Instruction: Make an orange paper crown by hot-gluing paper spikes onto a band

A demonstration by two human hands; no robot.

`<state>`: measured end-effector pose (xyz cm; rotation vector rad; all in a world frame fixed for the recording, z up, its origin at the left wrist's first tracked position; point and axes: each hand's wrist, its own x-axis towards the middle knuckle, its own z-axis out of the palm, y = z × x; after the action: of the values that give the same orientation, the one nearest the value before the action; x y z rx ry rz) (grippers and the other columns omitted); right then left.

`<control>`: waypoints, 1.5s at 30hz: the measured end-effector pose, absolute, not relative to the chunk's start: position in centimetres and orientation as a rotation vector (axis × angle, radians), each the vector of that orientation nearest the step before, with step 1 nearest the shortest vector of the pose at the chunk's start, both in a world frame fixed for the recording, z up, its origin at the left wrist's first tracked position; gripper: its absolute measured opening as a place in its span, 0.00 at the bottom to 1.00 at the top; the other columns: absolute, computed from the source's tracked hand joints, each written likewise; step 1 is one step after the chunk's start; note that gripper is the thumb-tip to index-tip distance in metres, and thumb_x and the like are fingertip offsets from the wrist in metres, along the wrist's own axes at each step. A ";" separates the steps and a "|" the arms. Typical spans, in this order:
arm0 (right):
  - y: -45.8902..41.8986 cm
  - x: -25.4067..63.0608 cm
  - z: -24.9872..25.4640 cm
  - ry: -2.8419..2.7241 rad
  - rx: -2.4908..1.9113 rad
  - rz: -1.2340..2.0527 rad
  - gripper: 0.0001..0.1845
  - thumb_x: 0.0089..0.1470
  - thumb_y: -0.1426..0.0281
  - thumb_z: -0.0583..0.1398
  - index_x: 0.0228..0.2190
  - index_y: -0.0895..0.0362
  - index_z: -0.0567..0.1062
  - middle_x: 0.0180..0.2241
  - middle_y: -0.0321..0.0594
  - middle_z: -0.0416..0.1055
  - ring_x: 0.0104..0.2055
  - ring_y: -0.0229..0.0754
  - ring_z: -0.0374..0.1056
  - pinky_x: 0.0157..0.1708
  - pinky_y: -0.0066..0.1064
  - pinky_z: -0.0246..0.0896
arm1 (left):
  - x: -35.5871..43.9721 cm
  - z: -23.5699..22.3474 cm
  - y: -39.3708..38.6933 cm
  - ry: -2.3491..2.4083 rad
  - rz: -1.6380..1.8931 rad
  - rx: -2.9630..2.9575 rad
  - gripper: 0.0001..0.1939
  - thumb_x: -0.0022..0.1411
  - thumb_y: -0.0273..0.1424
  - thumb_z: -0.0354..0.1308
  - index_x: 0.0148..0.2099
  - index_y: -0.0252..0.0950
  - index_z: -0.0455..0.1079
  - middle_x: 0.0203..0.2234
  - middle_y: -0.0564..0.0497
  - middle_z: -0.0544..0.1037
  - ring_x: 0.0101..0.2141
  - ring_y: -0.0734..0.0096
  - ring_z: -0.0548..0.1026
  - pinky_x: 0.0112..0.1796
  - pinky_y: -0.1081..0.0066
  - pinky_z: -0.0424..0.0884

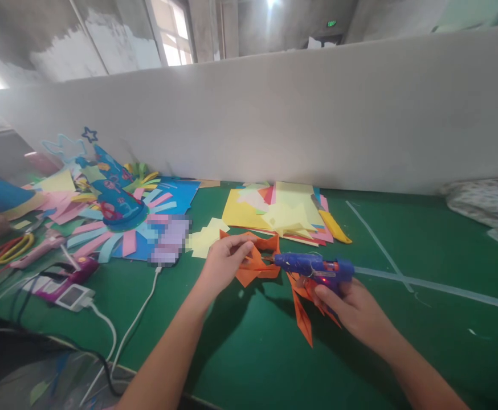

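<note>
Pinched between thumb and fingers of the left hand [227,263]: orange paper [249,277], already folded. Wrapped by the right hand [354,304]: glue gun [304,265], aimed just right of the pinch. Probably partway through gluing, with folding apparently done. Beside the right grip: pointed folds [302,323] (attachment unclear), possibly left to fix.

The tabletop [249,359] is green. Along the middle of its far edge lies a paper stack [294,199], a yellow cutter [335,226] at the stack's right side. Pale scraps [206,238] lie just left of it; farther left is a blue sheet [184,193]. A corded white device [73,297] lies by the near edge, leftward. Two tape strips [445,290] cross on the right; a patterned cloth [484,199] sits by the far edge, rightward.
</note>
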<state>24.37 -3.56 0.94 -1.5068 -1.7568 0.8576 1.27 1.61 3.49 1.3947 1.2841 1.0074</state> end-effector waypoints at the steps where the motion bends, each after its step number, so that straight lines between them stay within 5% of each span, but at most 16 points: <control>1: -3.6 24.3 0.9 -1.771 -1.506 0.857 0.25 0.50 0.51 0.53 0.18 0.57 0.72 0.19 0.40 0.71 0.21 0.40 0.65 0.22 0.29 0.63 | 1.3 3.5 1.6 1.273 1.008 1.382 0.14 0.55 0.36 0.55 0.40 0.33 0.73 0.32 0.48 0.77 0.26 0.74 0.72 0.30 0.73 0.72; 6: -3.4 24.6 0.8 -1.731 -1.508 0.894 0.25 0.51 0.50 0.52 0.19 0.57 0.73 0.20 0.41 0.73 0.22 0.41 0.67 0.23 0.29 0.63 | 1.2 3.4 1.3 1.198 1.011 1.428 0.11 0.56 0.32 0.54 0.40 0.33 0.70 0.44 0.47 0.74 0.28 0.76 0.72 0.32 0.73 0.70; 17: -3.1 24.8 1.4 -1.623 -1.539 0.774 0.26 0.50 0.49 0.50 0.18 0.55 0.72 0.18 0.40 0.72 0.21 0.42 0.67 0.24 0.30 0.64 | 0.8 2.5 0.7 1.039 1.000 1.463 0.12 0.61 0.32 0.51 0.45 0.38 0.71 0.47 0.49 0.73 0.50 0.67 0.68 0.51 0.67 0.62; 22: -3.0 24.8 1.4 -1.490 -1.497 0.864 0.27 0.49 0.46 0.52 0.21 0.56 0.71 0.16 0.40 0.71 0.19 0.41 0.66 0.20 0.30 0.62 | 0.9 2.5 0.6 1.025 0.973 1.495 0.14 0.59 0.33 0.53 0.47 0.39 0.71 0.44 0.48 0.74 0.45 0.67 0.71 0.49 0.65 0.65; 28: -3.0 25.2 0.8 -1.528 -1.464 0.827 0.26 0.50 0.47 0.52 0.24 0.57 0.73 0.17 0.39 0.70 0.20 0.41 0.66 0.21 0.29 0.62 | 1.2 2.7 1.0 1.080 1.020 1.299 0.12 0.52 0.36 0.61 0.36 0.33 0.70 0.27 0.50 0.75 0.28 0.72 0.74 0.34 0.70 0.72; 37: -3.6 25.0 0.4 -1.719 -1.570 0.563 0.21 0.49 0.53 0.54 0.26 0.55 0.78 0.26 0.43 0.77 0.31 0.50 0.72 0.33 0.35 0.68 | 1.2 2.3 1.2 1.126 1.032 1.361 0.13 0.55 0.34 0.58 0.43 0.35 0.73 0.35 0.48 0.78 0.35 0.70 0.75 0.41 0.68 0.70; 45: -3.7 24.7 0.5 -1.846 -1.518 0.589 0.20 0.52 0.55 0.52 0.30 0.54 0.78 0.28 0.41 0.77 0.32 0.49 0.72 0.33 0.33 0.67 | 1.5 2.7 1.2 1.174 1.065 1.389 0.08 0.52 0.32 0.59 0.34 0.33 0.68 0.22 0.52 0.73 0.27 0.74 0.73 0.33 0.72 0.70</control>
<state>24.66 -3.70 0.47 -1.5184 -1.8463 0.5888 1.53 1.22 2.74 1.3887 1.1737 1.0646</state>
